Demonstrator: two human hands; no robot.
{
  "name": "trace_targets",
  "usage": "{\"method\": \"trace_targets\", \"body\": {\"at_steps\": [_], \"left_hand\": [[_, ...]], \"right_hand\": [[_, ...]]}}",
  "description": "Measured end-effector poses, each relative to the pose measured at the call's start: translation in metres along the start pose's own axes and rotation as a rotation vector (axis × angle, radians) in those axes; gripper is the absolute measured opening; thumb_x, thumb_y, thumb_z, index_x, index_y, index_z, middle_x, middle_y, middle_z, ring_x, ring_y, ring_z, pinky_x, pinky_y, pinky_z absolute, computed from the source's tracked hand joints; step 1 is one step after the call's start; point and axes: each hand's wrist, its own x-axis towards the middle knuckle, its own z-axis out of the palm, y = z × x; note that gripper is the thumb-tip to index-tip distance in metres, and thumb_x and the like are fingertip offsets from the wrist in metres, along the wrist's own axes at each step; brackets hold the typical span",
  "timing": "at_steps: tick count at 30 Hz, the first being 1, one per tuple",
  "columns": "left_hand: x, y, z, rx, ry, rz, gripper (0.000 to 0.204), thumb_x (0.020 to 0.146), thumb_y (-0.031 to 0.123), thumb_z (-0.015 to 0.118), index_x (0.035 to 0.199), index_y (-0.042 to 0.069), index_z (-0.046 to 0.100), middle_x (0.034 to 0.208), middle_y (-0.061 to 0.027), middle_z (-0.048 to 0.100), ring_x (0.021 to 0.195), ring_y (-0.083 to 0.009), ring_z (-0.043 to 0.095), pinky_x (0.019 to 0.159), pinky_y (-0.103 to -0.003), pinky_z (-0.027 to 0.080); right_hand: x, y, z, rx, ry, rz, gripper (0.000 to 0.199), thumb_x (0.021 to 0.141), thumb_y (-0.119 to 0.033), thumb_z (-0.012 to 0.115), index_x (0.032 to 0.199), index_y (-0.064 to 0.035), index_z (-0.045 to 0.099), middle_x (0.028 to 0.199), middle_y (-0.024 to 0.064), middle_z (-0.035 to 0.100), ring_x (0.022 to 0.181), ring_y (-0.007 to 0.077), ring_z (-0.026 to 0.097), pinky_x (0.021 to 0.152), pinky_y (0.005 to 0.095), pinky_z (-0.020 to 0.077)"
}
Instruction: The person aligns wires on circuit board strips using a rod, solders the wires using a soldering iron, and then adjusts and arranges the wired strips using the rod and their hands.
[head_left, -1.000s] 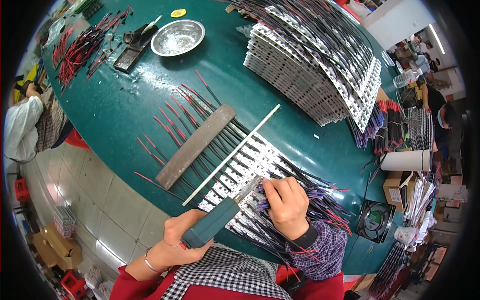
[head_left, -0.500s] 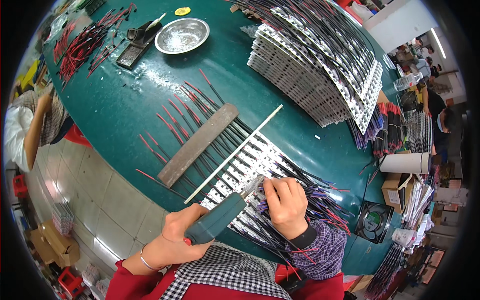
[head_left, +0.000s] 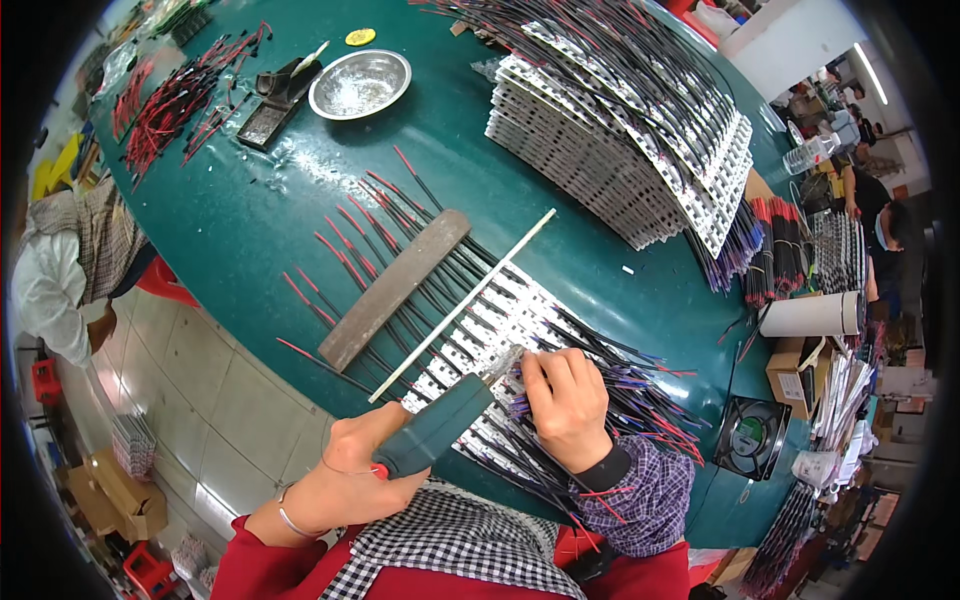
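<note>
Soldering iron (head_left: 432, 427) with a teal grip sits clamped in the left hand (head_left: 350, 480), tip right at the white LED strips (head_left: 480, 335) laid near the edge of the green surface (head_left: 250, 220). Right hand (head_left: 567, 405) is curled, fingers pinching a wire there. Further out: a grey bar (head_left: 392, 288) across red-black wires, then a metal bowl (head_left: 359, 84) and a big stack of strips (head_left: 620, 150).

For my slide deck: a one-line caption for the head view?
Left hand grips a soldering iron, right hand steadies wired strips on green table.
</note>
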Motion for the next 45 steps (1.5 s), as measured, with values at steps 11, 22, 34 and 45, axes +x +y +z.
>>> {"method": "trace_targets", "body": {"at_steps": [11,22,34,45], "left_hand": [[-0.016,-0.008,-0.001,0.004,0.147,0.153,0.025,0.079,-0.004,0.077,0.102,-0.008,0.067,0.079,-0.0084,0.069,0.063,-0.0135,0.065,0.057,-0.025,0.049],[-0.027,-0.028,-0.001,-0.107,0.313,0.131,0.019,0.082,-0.004,0.075,0.099,-0.005,0.068,0.08,-0.0066,0.064,0.063,-0.0116,0.056,0.055,-0.027,0.044],[-0.051,-0.033,-0.014,-0.128,0.413,0.088,0.024,0.084,0.001,0.079,0.104,-0.005,0.068,0.085,-0.0045,0.065,0.07,-0.0085,0.058,0.06,-0.024,0.047],[-0.074,-0.043,-0.013,-0.015,0.581,0.216,0.024,0.085,0.001,0.077,0.107,-0.006,0.068,0.083,-0.0057,0.068,0.069,-0.008,0.06,0.06,-0.024,0.048]], "right_hand": [[-0.002,0.003,-0.003,-0.003,-0.039,-0.01,0.028,0.077,-0.007,0.065,0.103,0.003,0.068,0.094,0.0091,0.061,0.084,0.0242,0.06,0.068,0.035,0.0473],[0.015,0.008,-0.147,-0.071,-0.089,0.176,0.044,0.072,0.003,0.062,0.115,0.0061,0.067,0.095,0.0185,0.067,0.08,0.0339,0.066,0.066,0.0402,0.0529],[0.091,-0.109,-0.165,-0.575,-0.336,-0.094,0.029,0.084,-0.009,0.061,0.111,-0.0024,0.067,0.085,0.0054,0.057,0.07,0.018,0.061,0.057,0.0308,0.0481],[-0.007,-0.033,0.009,-0.116,-0.067,0.175,0.049,0.081,0.005,0.059,0.13,0.0032,0.06,0.11,0.0157,0.06,0.095,0.0311,0.065,0.069,0.0379,0.0544]]}}
